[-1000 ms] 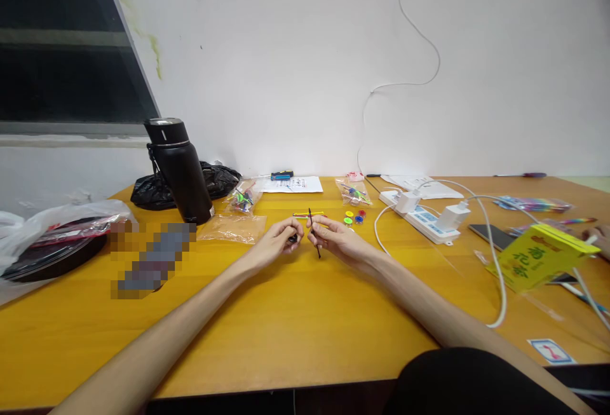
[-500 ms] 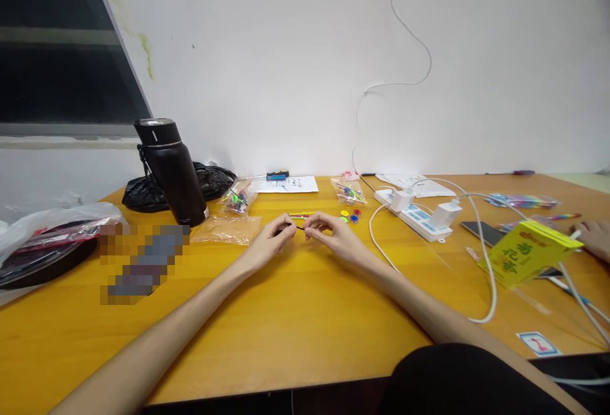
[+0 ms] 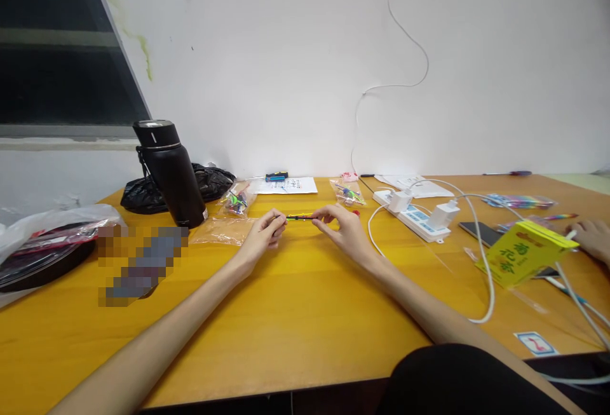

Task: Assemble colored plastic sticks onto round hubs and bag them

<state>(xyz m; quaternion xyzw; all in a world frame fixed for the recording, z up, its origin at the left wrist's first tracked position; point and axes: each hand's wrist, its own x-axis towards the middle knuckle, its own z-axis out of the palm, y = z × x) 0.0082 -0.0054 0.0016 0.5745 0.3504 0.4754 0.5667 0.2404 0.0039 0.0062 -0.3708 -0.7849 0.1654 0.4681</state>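
A thin dark rod (image 3: 301, 218) with a bit of green near its left end spans the gap between my hands, just above the table. My left hand (image 3: 261, 238) pinches the rod's left end between thumb and fingertips. Closed on the other end is my right hand (image 3: 342, 232), thumb and forefinger together at the tip. Right behind the rod, a yellow strip (image 3: 296, 215) shows in part. A small red disc (image 3: 356, 213) peeks out past my right hand, which hides whatever lies beside it.
A black bottle (image 3: 170, 173) and a flat clear bag (image 3: 222, 231) are on the left. Bags of small coloured parts (image 3: 237, 200) lie at the back. To the right are a power strip (image 3: 414, 218), white cables and a yellow box (image 3: 527, 253). Another person's hand (image 3: 592, 238) rests far right.
My hands have drawn slightly apart and up, so more of the rod shows, with green at its left end. My right hand now covers most of the coloured discs.
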